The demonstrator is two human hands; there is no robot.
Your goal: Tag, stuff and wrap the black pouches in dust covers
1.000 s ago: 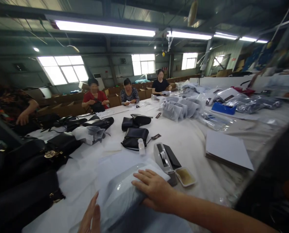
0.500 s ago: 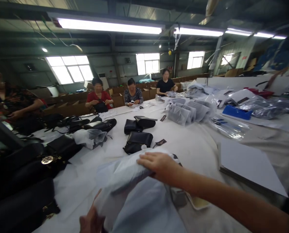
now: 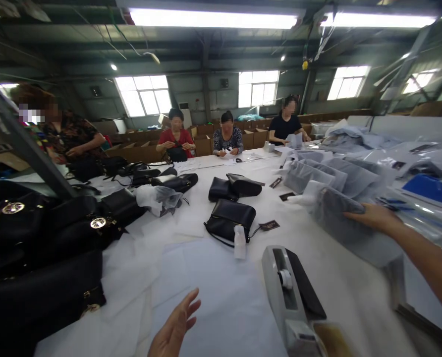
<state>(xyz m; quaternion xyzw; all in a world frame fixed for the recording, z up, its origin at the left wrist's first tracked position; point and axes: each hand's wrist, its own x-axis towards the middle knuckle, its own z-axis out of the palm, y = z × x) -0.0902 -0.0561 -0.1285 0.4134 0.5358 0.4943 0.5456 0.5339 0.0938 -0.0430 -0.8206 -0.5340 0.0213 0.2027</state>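
Observation:
Over a stack of thin white sheets (image 3: pixel 221 292), my left hand (image 3: pixel 176 325) is open, fingers apart, holding nothing. Off to the right, my right hand (image 3: pixel 375 218) grips the edge of a dark bag in a frosted plastic bag (image 3: pixel 338 223). This packed bag is tilted, beside a row of similar frosted packages (image 3: pixel 310 173). Between my hands stands a grey tape dispenser (image 3: pixel 290 297) with a small white roll. Beyond the sheets lies a small black handbag (image 3: pixel 234 218) with a hang tag (image 3: pixel 269 225) and a white paper piece (image 3: pixel 239 243) against it.
Black handbags with gold medallions (image 3: pixel 42 297) are piled at the left. More black bags (image 3: pixel 236 186) lie mid-table. A blue holder (image 3: pixel 432 188) and clear plastic bags (image 3: pixel 421 218) are at the right. Several co-workers sit or stand across the table and at the left.
My right hand has carried the packed bag from the middle of the table to the right. My left hand has come off it and opened. The view has shifted, uncovering the sheets and tape dispenser.

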